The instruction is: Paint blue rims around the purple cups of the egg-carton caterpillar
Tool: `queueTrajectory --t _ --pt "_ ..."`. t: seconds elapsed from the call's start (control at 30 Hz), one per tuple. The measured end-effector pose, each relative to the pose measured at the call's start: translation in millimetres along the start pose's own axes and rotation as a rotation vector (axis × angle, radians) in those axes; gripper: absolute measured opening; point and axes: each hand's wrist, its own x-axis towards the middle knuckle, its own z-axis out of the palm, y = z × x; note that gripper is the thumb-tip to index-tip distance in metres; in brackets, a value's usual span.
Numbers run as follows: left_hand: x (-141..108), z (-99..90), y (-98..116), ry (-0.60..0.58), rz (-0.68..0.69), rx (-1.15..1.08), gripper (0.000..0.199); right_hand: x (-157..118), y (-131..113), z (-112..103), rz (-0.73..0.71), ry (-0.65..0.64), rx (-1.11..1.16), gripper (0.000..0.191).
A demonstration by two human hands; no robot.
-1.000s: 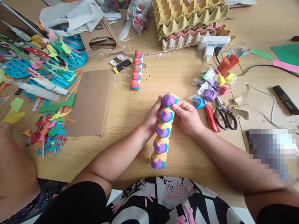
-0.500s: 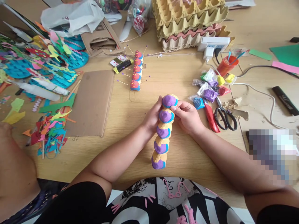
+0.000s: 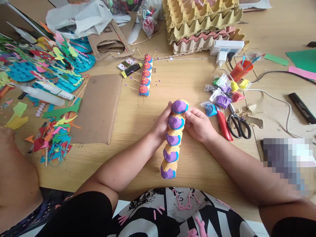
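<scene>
A yellowish egg-carton strip (image 3: 174, 131), its row of bumps capped with purple and blue clay, is held up over the table, slanting toward me. My left hand (image 3: 162, 122) is closed around its far left side, fingers partly hidden behind it. At the far right side my right hand (image 3: 199, 123) pinches the edge by the first bump, thumb on top. Farther off lies a finished-looking caterpillar strip (image 3: 146, 76) with red and blue clay bumps, yellow faces and several purple-tipped sticks poking out of its sides.
Right of my hands lie bagged clay (image 3: 222, 98), a red cutter (image 3: 224, 125), scissors (image 3: 238, 125) and an orange cup (image 3: 241, 70). Stacked egg trays (image 3: 202, 26) stand behind. At left are cardboard (image 3: 96, 108), paper scraps (image 3: 58, 138), glue bottles (image 3: 41, 93) and another person's arm (image 3: 17, 177).
My right thumb has slid slightly right along the first bump's edge, uncovering more of its blue rim. The strip stays almost in place; the whole view shifts a little.
</scene>
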Motion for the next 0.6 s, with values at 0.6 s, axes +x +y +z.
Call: queueTrajectory --t 0.6 --pt "-5.3 5.8 5.8 0.056 -0.064 -0.062 0.053 2.5 -1.6 -3.4 0.026 0.033 0.013 0.050"
